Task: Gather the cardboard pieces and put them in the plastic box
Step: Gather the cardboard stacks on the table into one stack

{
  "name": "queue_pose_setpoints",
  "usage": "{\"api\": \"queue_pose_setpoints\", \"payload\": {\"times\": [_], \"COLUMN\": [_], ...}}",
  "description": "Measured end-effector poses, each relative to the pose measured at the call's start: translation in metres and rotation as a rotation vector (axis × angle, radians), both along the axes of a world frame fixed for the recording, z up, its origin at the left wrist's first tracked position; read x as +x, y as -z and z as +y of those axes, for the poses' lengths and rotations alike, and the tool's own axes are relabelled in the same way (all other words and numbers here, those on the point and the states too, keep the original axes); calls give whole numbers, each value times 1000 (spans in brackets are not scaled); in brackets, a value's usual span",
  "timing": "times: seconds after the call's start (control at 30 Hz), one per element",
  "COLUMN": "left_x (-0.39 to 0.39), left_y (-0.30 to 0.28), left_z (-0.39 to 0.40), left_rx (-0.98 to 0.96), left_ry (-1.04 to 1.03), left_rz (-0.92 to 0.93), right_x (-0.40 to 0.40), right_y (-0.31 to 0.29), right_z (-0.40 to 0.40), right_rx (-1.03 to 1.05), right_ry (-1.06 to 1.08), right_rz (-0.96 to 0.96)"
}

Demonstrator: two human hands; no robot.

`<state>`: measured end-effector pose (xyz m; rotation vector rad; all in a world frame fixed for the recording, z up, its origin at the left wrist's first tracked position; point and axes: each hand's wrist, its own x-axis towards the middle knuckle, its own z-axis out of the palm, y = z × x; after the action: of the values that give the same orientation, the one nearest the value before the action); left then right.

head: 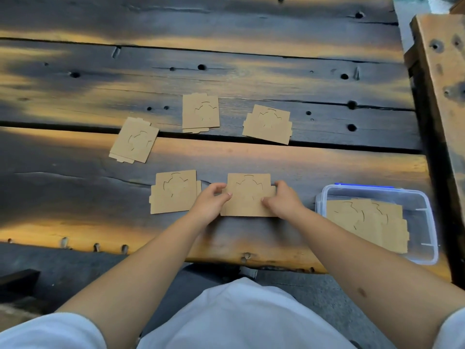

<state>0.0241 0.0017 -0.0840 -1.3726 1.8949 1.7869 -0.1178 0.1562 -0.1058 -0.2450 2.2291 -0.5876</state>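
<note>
Gripping one cardboard piece point(247, 195) by its side edges, the left hand point(210, 201) and right hand point(283, 199) curl closed around it. The plastic box point(425, 205), holding more pieces, sits just right of the right hand; four others lie ahead and leftward.

We grip a cardboard piece point(247, 197) by its side edges, left hand point(210, 201) and right hand point(283, 200), on a dark plank table point(251, 59); beside it, a clear plastic box point(425, 205) holds more pieces.

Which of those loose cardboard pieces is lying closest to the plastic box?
The cardboard piece both hands grip, left hand and right hand. It lies just left of the plastic box; the others are farther.
</note>
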Motion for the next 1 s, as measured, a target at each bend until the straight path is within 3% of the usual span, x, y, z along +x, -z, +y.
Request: {"api": "queue_pose_setpoints", "payload": {"times": [0.17,0.4,0.77,1.0], "left_x": [26,60,92,101], "left_y": [-7,-7,10,23], "left_z": [-27,-81,-158,-163], "left_rx": [-51,-72,-57,-176], "left_ry": [-93,-104,-28,111], "left_rz": [21,-85,-168,-248], "right_x": [20,56,102,115], "right_y": [-3,-1,15,23], "right_z": [-29,-91,-165,-181], "right_rx": [-10,-4,88,158], "right_ry": [-65,-113,-96,-45], "right_rz": [49,70,71,118]}}
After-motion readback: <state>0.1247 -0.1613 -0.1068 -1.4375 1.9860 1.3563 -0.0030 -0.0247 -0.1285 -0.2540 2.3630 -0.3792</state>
